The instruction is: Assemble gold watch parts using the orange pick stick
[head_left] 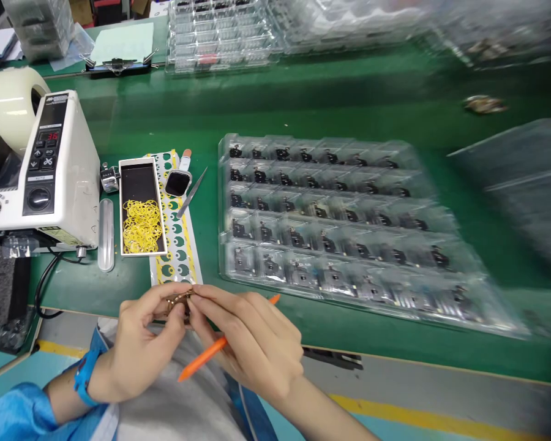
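A small brass-coloured part (180, 299) is pinched between the fingertips of the left hand (140, 350) and the right hand (252, 346), both closed on it, seemingly so that it can be steadied and viewed closely; its exact form is hidden by the fingers. An orange plastic pry stick (213, 349) is held across the right hand's fingers, its smooth shaft angled past the part. A blue wrist strap (85, 376) is worn on the left wrist, probably for static protection.

A clear blister tray (335, 226) lies beyond the hands on a green bench mat (303, 98), its moulded pockets keeping dark components apart in rows. Left of the tray, a white-rimmed black box of yellow rubber bands (140, 223), a square black-faced watch (178, 182) and slim steel tweezers (191, 193) sit on or beside a printed paper strip (177, 266). Farther left of the tray stands a white tape dispenser (41, 165).
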The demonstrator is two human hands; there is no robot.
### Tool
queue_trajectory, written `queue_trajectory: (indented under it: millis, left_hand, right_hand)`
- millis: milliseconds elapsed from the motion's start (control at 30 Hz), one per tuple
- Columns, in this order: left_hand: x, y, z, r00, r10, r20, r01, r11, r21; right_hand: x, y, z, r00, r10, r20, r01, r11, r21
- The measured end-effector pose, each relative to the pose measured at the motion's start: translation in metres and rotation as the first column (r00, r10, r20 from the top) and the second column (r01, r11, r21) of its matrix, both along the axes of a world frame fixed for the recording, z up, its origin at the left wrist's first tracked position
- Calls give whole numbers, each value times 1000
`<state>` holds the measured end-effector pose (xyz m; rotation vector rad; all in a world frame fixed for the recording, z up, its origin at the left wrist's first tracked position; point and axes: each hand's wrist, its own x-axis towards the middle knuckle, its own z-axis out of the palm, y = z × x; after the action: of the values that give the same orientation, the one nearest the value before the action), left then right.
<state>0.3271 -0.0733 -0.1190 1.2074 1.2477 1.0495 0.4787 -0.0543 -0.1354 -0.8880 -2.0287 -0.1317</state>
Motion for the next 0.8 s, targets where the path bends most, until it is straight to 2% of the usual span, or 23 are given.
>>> queue_trajectory:
  millis: [67,167,233,333,433,500,567,600,667,733,800]
  left_hand:
    - [1,4,0,996,27,89,-20,997,-80]
    - [-1,12,-2,974,53,221,-2,974,-226]
    - [-4,16,-4,969,31,246,39,960,-276]
    - [-8,20,-3,967,-13,253,87,954,-285]
    - [-9,20,0,959,-40,281,131,942,-310]
    - [-9,19,2,960,-52,276,144,934,-327]
    - [-8,19,4,967,-67,247,145,939,-313]
    - [-7,19,5,972,-73,222,137,947,-289]
    - [-6,20,5,980,-89,179,130,964,-231]
    - [-7,21,3,985,-98,142,119,982,-149]
    - [-9,21,-3,994,-83,72,85,996,-21]
  right_hand:
    - [-2,-3,1,998,-18,-52,14,997,-69]
    - [2,-5,8,976,-21,-216,-41,959,-279]
    - [7,-4,14,947,-28,-320,-117,898,-425]
    - [15,2,19,942,60,-331,-256,767,-589]
    - [16,6,16,912,214,-350,-400,655,-642]
    - [14,4,14,895,259,-364,-441,640,-629]
    - [10,1,13,901,265,-342,-430,635,-642]
    - [8,-1,13,911,250,-328,-411,615,-673]
    - [5,-5,13,929,178,-325,-368,541,-756]
    - [3,-6,12,928,57,-367,-352,449,-821]
    - [4,-5,10,896,-92,-435,-367,399,-840]
